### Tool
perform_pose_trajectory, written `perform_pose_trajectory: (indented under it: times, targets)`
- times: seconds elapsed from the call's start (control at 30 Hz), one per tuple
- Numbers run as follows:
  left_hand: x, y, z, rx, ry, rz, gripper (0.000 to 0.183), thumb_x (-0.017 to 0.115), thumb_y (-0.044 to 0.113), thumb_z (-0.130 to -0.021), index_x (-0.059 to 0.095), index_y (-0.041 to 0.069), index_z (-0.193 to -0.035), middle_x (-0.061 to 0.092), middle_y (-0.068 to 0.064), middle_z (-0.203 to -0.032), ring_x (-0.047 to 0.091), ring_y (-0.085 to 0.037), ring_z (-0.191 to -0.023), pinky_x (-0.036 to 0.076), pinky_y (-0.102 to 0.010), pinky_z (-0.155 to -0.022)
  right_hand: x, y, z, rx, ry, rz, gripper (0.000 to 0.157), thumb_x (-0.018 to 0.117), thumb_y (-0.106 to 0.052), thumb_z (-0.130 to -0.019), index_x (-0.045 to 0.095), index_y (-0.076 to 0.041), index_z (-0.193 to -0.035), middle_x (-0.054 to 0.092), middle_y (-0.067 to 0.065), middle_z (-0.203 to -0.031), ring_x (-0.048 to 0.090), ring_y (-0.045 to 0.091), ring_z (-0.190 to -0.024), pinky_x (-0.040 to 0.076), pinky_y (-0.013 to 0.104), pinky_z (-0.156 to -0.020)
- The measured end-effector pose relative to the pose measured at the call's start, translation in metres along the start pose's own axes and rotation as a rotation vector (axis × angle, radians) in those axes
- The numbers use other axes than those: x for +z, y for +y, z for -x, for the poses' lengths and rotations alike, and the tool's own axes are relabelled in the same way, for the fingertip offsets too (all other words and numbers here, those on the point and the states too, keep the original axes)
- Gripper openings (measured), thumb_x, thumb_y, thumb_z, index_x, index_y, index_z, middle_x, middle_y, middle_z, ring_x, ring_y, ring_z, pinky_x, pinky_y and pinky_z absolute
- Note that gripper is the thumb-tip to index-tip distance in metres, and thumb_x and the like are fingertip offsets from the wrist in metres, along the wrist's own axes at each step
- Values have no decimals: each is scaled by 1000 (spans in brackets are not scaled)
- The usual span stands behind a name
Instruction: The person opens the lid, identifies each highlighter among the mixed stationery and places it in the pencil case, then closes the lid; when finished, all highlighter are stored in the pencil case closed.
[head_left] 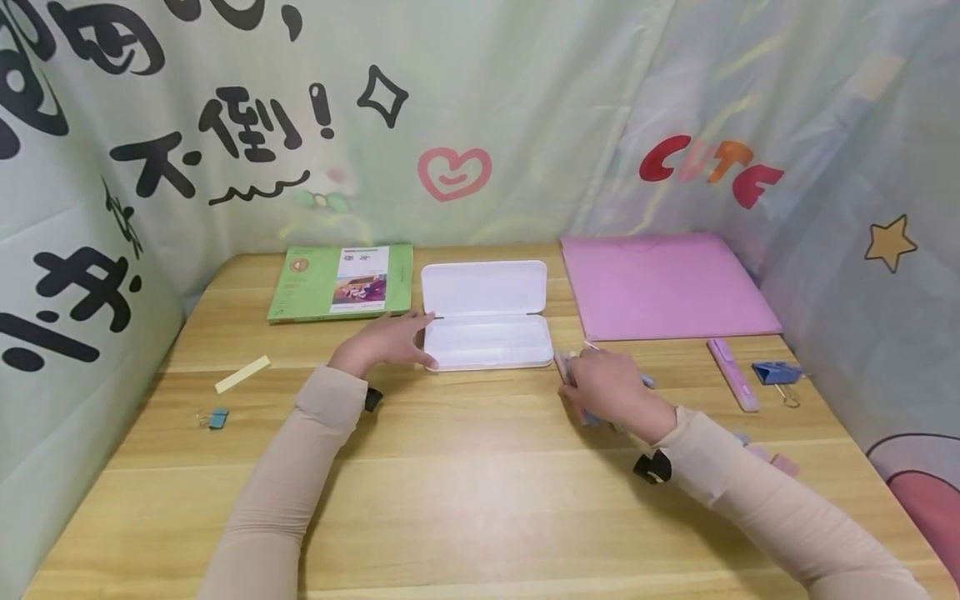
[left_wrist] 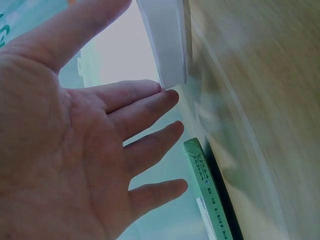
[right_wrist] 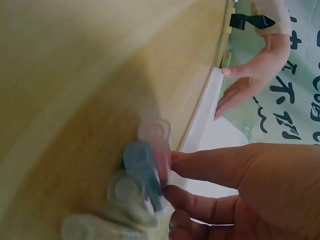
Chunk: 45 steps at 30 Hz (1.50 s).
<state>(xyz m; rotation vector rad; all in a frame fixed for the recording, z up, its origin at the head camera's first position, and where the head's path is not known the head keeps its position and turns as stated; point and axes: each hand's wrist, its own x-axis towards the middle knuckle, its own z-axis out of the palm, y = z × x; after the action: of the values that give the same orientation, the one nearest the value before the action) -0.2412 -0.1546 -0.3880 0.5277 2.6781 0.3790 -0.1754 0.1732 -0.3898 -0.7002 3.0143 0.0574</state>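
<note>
A white pencil case (head_left: 487,342) lies opened flat, its lid leaning back toward the curtain. My left hand (head_left: 392,340) is at the case's left side, fingers spread and fairly straight; in the left wrist view, fingertips (left_wrist: 170,96) touch its corner. Just right of the case, my right hand (head_left: 611,385) reaches down over several pens with clear caps. Thumb and forefinger pinch a pink pen (right_wrist: 161,162) in the right wrist view, where the pens are blurred. A blue pen (right_wrist: 141,165) and a pale pen (right_wrist: 127,192) lie beside it, partly under the fingers.
A green book (head_left: 307,287) lies behind my left hand, a pink folder (head_left: 667,287) at back right. At right are a purple stick-shaped item (head_left: 732,375), a blue binder clip (head_left: 777,372) and small pink pieces (head_left: 783,465). At left: a yellow strip (head_left: 242,374), a teal binder clip (head_left: 217,418).
</note>
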Motion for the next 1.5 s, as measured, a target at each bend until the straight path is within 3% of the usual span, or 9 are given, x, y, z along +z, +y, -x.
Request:
perform_pose_trajectory:
  times: [0.23, 0.37, 0.5, 0.6, 0.77, 0.9, 1.0, 1.3, 1.5]
  targets:
    - [-1, -1, -2, 11, 7, -21, 88, 61, 56, -69, 21, 19, -139, 15, -13, -142, 14, -27, -128, 4, -49, -101, 2, -7, 2, 32, 10, 21, 30, 56, -35, -79, 44, -21, -55, 43, -3, -57, 45, 14, -54, 39, 37, -42]
    - [-1, -1, -2, 15, 7, -6, 88, 61, 55, -69, 21, 19, -139, 14, -12, -142, 12, -26, -129, 1, -50, -101, 0, -9, 0, 96, -6, -32, 26, 50, -29, -78, 46, -20, -54, 43, -2, -57, 44, 15, -51, 38, 35, -40]
    - [0, -1, -1, 14, 13, -10, 87, 61, 55, -70, 22, 20, -139, 15, -10, -142, 9, -23, -130, -2, -50, -101, -8, -11, -6, 122, 46, -114, 27, 51, -30, -78, 47, -18, -54, 44, -2, -55, 43, 14, -45, 35, 29, -34]
    - [1, -1, -1, 10, 18, -15, 87, 61, 55, -69, 22, 20, -139, 15, -9, -142, 9, -23, -130, -3, -50, -100, -15, -12, -16, 74, 133, -115, 26, 53, -28, -78, 44, -16, -56, 42, -2, -51, 40, 14, -40, 32, 28, -32]
    - [1, -1, 0, 7, 19, -21, 87, 62, 54, -70, 22, 19, -139, 13, -10, -142, 8, -23, -130, -3, -52, -100, -20, -18, -47, -78, 279, -11, 22, 54, -22, -78, 45, -13, -60, 39, -3, -47, 37, 15, -39, 30, 31, -31]
    - [0, 0, 0, 6, 19, -30, 86, 61, 54, -70, 22, 19, -139, 13, -10, -142, 8, -23, -130, -3, -52, -100, -17, -30, -75, -240, 357, 35, 14, 56, -19, -78, 52, -9, -69, 44, -2, -55, 42, 16, -46, 34, 29, -35]
    - [0, 1, 0, 4, 15, -31, 86, 61, 54, -70, 22, 19, -139, 13, -11, -142, 8, -23, -130, -2, -51, -100, -10, -39, -92, -315, 381, 64, 11, 56, -19, -80, 56, -9, -76, 48, -1, -64, 45, 15, -54, 37, 27, -39]
    - [-1, 6, 0, -13, -9, -38, 86, 62, 53, -70, 22, 20, -139, 12, -11, -143, 6, -23, -130, -3, -51, -100, 5, -45, -109, -278, 170, 58, 10, 52, -14, -84, 61, -14, -90, 53, -1, -76, 52, 15, -66, 42, 30, -44]
    - [-1, 6, -2, -11, -11, -47, 87, 62, 53, -70, 22, 19, -139, 12, -11, -143, 7, -24, -130, -1, -52, -100, 4, -41, -102, -285, 133, 52, 18, 48, -6, -82, 60, -14, -92, 53, -1, -81, 52, 17, -72, 44, 30, -49]
